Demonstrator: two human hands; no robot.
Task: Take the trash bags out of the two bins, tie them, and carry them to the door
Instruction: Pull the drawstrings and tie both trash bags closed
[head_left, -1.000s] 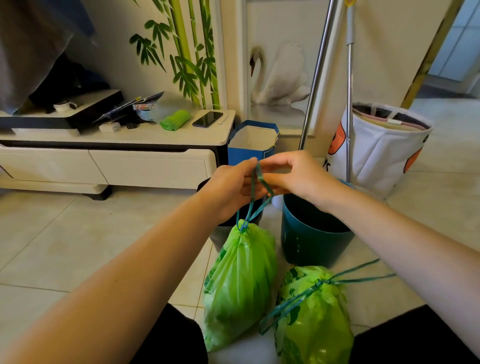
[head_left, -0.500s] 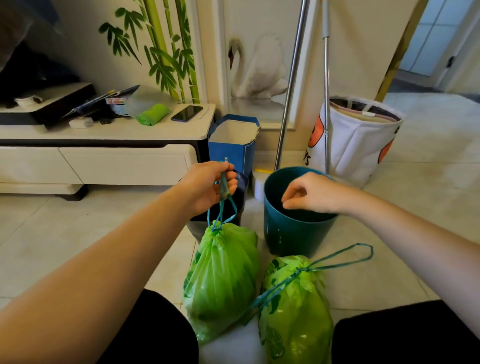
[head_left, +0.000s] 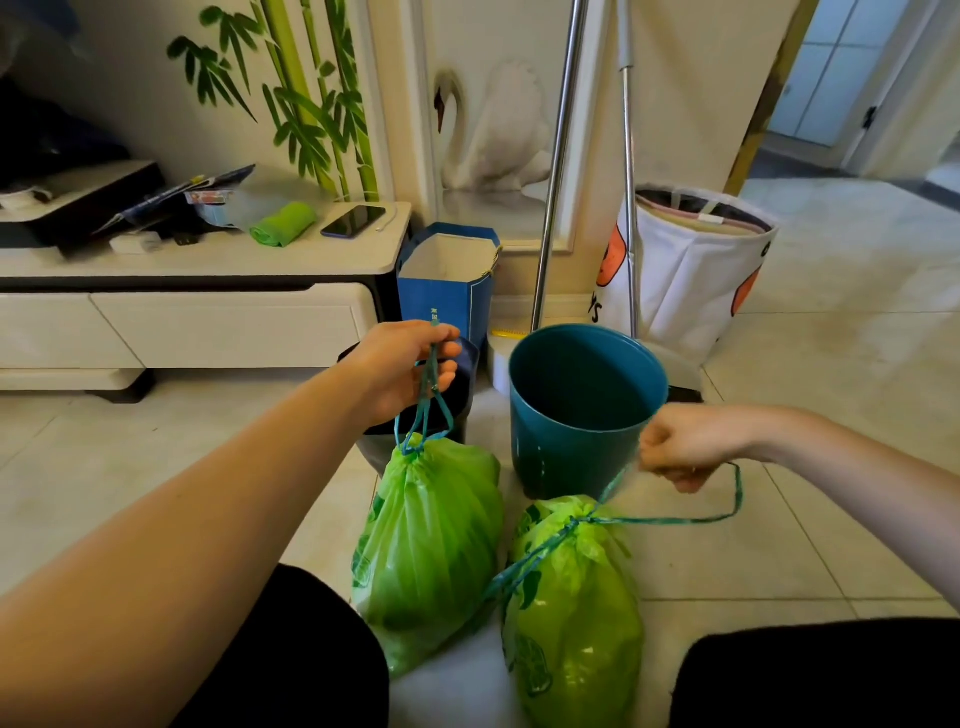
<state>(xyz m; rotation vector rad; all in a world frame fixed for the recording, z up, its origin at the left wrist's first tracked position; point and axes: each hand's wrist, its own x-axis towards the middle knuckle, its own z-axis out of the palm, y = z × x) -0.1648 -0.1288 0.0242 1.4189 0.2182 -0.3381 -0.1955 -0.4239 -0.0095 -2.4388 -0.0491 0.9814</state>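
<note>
Step in hand looks like gathering both tied bags for the carry to the door. Left hand has its fingers curled tight on the teal drawstring loop of the left bulging green plastic trash bag, cord taut, bag hanging below the hand with its base on the tiled floor. Right hand is a closed fist pinching the long teal drawstring of the second green plastic trash bag, which lies on the floor below-left of that fist; part of the cord loops slack. Best to take up slack first, lift both evenly, clear the empty round teal plastic bin just behind.
</note>
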